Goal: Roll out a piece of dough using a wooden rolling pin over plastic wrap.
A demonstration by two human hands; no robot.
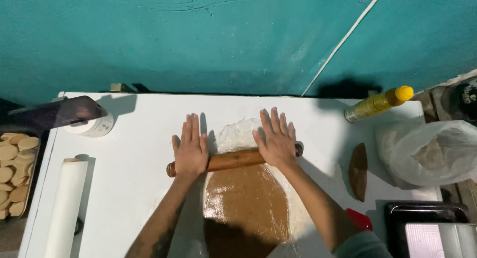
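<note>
wooden rolling pin [233,160] smooth | brown dough [247,201] under glossy plastic film [237,134] | white table [139,178] matt

Wooden rolling pin [232,160]: reddish-brown. Flat rolled dough sheet [247,201]: glossy tan-brown. Painted table top [144,168]: white. Plaster wall [198,39]: teal. Slim bottle [378,104]: yellow, yellow cap. Round biscuits [14,171]: pale beige.

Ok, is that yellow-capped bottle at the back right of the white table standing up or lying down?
Lying down. The yellow-capped bottle rests on its side on the white table, cap pointing right toward the table's edge, beyond the clear plastic bag.
</note>
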